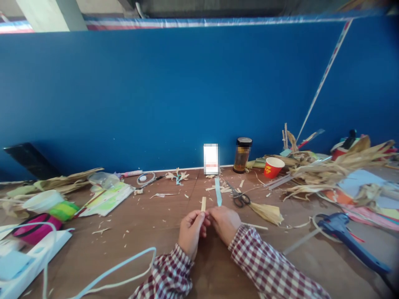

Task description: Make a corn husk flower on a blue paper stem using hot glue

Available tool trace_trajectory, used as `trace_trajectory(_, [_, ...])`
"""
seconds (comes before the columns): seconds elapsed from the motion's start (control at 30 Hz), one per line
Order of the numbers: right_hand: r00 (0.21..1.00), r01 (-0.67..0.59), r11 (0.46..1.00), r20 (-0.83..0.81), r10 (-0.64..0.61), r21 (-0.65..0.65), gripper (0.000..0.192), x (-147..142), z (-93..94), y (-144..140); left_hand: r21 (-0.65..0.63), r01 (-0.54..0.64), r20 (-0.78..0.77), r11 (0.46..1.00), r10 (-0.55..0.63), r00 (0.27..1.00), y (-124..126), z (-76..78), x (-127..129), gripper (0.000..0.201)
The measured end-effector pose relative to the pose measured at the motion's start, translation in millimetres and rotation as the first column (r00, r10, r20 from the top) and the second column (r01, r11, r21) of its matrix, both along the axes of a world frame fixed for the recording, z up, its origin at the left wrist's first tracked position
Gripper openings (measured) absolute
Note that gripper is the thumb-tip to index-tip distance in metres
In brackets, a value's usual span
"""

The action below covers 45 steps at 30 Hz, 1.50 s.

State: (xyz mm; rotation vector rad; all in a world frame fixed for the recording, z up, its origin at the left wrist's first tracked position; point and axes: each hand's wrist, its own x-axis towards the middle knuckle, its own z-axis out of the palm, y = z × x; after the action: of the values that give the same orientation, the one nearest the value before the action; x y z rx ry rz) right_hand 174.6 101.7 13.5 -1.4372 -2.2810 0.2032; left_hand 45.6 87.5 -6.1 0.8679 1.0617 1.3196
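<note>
Both hands were pulled in close together near the front edge of the table [162,220], checked sleeves coming up from the bottom. The left hand [190,230] was curled nearly shut, fingertips pinching the bottom of a short tan strip [203,204] that stuck straight up out of the grip. The right hand [225,223] sat knuckles-up, touching the left one, fingers closed on the end of a pale blue strip [218,193] that ran away toward the back edge. So both strips were held just above the tabletop, about the middle of the front half.

Going left to right across the rest: a white power strip [28,261] at the front left corner with a pale cable [124,265] looping toward the sleeves, a pink roll [35,230] and a green one [64,209] just behind it, then dried husk leaves [62,180] along the left edge. At the back edge stood a small white card [211,159], its print blurred out, and an amber jar with a black lid [242,155], label unreadable too. Black-handled scissors [238,197] lay just behind the right hand. A red paper cup [273,167] had yellow lettering on it, too small for me to read. Big pile of husks [336,170] at the back right, and a blue glue gun [346,234] near the right edge.
</note>
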Motion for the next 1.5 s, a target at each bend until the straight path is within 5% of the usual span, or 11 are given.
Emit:
trace_trajectory(0.17, [0.969,0.021,0.997,-0.246,-0.001,0.08,0.025,6,5.1,3,0.019,0.023,-0.079,1.0,-0.021,0.997,-1,0.4,0,0.032])
trace_trajectory(0.37, [0.783,-0.098,0.977,-0.62,-0.042,-0.19,0.016,7,13.6,2,0.061,0.168,-0.258,0.984,-0.147,0.955,-4,0.7,2,0.032])
trace_trajectory(0.57, [0.74,-0.113,0.973,-0.67,-0.054,-0.203,0.011,3,12.7,1,0.043,0.118,-0.243,0.992,-0.104,0.965,-5,2.9,2,0.035])
trace_trajectory(0.83, [0.749,-0.028,0.999,-0.663,0.002,-0.029,0.013,3,12.2,-4,0.029,0.07,-0.202,0.997,-0.063,0.977,-2,3.2,0,0.034])
trace_trajectory(1.17, [0.58,0.104,0.967,-0.775,-0.25,-0.234,0.026,10,10.0,8,-0.029,-0.08,-0.108,0.996,0.077,0.991,-3,0.4,2,0.038])
trace_trajectory(1.3, [0.629,-0.02,0.974,-0.76,-0.164,-0.226,0.018,3,12.9,1,0.036,0.006,-0.125,0.999,-0.001,0.992,-5,4.9,2,0.04])
trace_trajectory(1.5, [0.736,-0.036,0.979,-0.668,-0.108,-0.198,0.021,-1,17.4,-6,0.065,0.02,-0.224,0.998,-0.005,0.975,-5,4.7,1,0.031])
